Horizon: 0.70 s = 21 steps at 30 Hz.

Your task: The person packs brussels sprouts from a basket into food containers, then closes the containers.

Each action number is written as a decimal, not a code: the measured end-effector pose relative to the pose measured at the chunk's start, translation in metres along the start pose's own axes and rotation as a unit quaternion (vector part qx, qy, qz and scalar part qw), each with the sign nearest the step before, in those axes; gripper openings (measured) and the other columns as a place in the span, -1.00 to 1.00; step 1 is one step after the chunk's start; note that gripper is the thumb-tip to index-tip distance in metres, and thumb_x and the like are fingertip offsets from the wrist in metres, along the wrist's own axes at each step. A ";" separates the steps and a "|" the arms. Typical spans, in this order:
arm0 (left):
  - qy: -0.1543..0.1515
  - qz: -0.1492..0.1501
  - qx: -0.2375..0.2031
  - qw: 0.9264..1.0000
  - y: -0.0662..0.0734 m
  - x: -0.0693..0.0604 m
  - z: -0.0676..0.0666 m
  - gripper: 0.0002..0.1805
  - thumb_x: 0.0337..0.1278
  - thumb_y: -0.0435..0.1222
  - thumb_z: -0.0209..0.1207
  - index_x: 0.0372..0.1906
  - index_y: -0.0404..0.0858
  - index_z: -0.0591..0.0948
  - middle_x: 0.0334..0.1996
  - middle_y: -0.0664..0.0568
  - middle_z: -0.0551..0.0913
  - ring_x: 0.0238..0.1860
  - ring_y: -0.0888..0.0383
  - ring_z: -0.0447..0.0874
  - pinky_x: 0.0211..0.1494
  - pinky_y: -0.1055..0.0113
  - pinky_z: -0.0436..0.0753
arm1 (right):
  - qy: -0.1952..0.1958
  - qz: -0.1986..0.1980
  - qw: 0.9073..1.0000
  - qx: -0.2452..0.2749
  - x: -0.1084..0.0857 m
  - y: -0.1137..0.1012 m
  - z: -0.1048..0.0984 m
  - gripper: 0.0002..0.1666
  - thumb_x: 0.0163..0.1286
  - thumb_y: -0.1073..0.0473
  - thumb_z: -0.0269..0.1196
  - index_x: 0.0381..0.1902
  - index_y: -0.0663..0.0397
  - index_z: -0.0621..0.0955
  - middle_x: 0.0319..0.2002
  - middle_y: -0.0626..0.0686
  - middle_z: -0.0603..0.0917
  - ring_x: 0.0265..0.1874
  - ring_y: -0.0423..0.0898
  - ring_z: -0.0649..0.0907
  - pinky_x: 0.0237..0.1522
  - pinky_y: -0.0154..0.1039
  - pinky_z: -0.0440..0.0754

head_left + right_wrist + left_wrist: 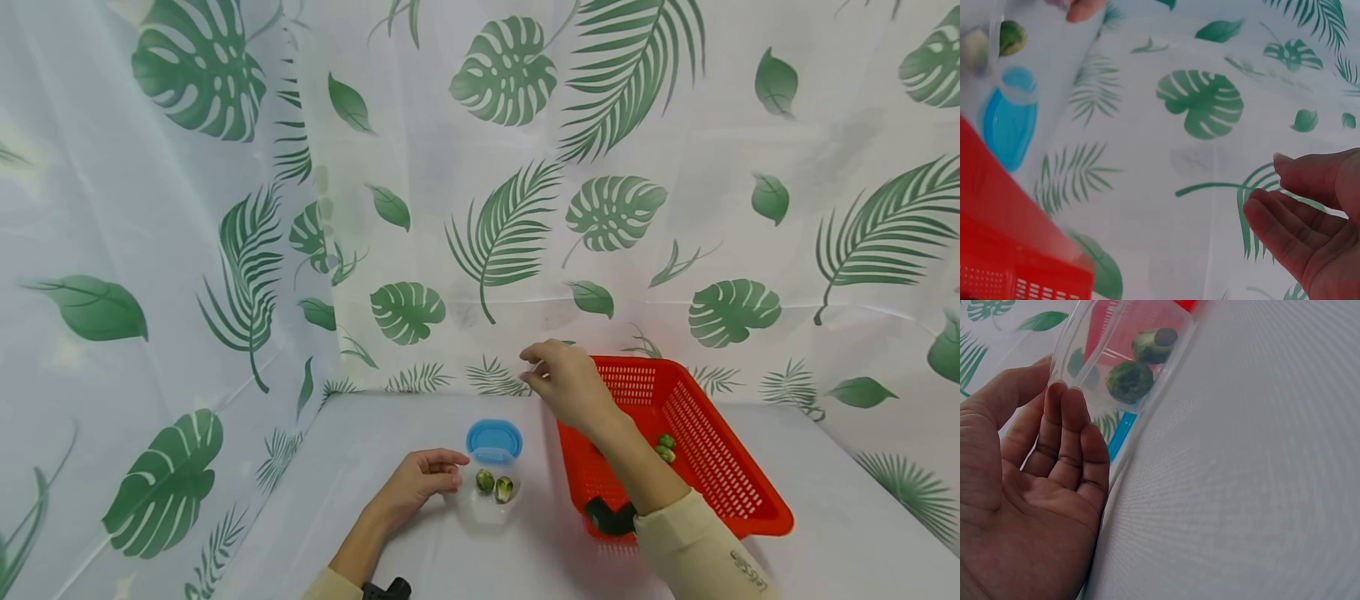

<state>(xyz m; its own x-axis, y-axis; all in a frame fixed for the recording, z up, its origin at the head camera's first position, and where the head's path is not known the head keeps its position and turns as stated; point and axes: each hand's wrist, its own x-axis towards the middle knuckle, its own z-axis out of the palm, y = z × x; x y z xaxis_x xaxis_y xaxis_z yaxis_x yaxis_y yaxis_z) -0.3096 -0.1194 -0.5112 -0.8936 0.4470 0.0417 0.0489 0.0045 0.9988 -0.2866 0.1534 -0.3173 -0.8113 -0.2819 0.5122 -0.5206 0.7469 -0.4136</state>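
At its left rim, my left hand [420,483] pinches a small clear plastic container [1175,365] between thumb and fingertips. Inside the container lie two Brussels sprouts, one round [1129,382] and one with its pale cut end showing [1154,345]. A blue lid [495,435] lies on the table just behind the container. My right hand [566,379] is raised in the air by the far left corner of a red plastic basket [731,442]. Its thumb and fingers [1282,234] are loosely bent and apart, with nothing between them.
Two Brussels sprouts [665,448] lie in the basket, right of my forearm. A dark green object [611,517], partly hidden by my sleeve, is at the basket's near side. Leaf-printed white sheets [405,250] stand behind and left of the white table [315,517].
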 end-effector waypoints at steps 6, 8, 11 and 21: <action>-0.007 -0.001 -0.015 1.000 -0.002 0.001 0.000 -0.54 0.31 -0.42 0.31 0.24 -0.56 0.57 -0.18 0.07 0.77 -0.26 0.28 0.69 -0.11 0.35 0.70 | -0.005 0.006 1.000 0.005 0.008 0.012 -0.008 -0.63 0.39 0.27 0.41 0.13 0.19 0.71 0.00 0.18 0.76 -0.13 0.05 0.79 -0.13 -0.08 0.80; -0.009 0.000 -0.016 1.000 -0.002 0.001 0.000 -0.53 0.31 -0.42 0.31 0.25 -0.57 0.57 -0.14 0.01 0.77 -0.26 0.28 0.70 -0.09 0.34 0.71 | -0.007 0.010 1.000 0.001 0.009 0.014 -0.010 -0.63 0.40 0.26 0.40 0.14 0.19 0.71 0.00 0.20 0.76 -0.13 0.05 0.78 -0.12 -0.08 0.80; -0.013 -0.003 -0.014 1.000 -0.003 0.001 -0.001 -0.52 0.30 -0.40 0.33 0.25 -0.56 0.57 -0.12 -0.01 0.78 -0.25 0.28 0.70 -0.09 0.34 0.71 | -0.007 0.017 1.000 -0.003 0.011 0.017 -0.013 -0.63 0.40 0.26 0.40 0.15 0.19 0.70 0.01 0.21 0.76 -0.13 0.06 0.78 -0.11 -0.07 0.80; -0.004 -0.007 -0.010 1.000 -0.001 0.000 -0.001 -0.57 0.33 -0.46 0.27 0.24 -0.55 0.58 -0.30 0.17 0.72 -0.27 0.25 0.69 -0.11 0.35 0.71 | -0.019 0.041 0.999 0.011 0.020 0.033 -0.017 -0.61 0.41 0.25 0.39 0.17 0.22 0.69 0.08 0.22 0.75 -0.04 0.12 0.74 -0.02 -0.01 0.78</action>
<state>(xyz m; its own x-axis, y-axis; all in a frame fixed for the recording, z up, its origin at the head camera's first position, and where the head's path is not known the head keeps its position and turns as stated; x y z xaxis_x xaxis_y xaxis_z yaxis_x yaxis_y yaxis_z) -0.3102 -0.1207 -0.5124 -0.8903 0.4546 0.0273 0.0275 -0.0063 0.9996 -0.3159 0.1825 -0.3081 -0.8607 -0.2429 0.4474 -0.4573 0.7550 -0.4698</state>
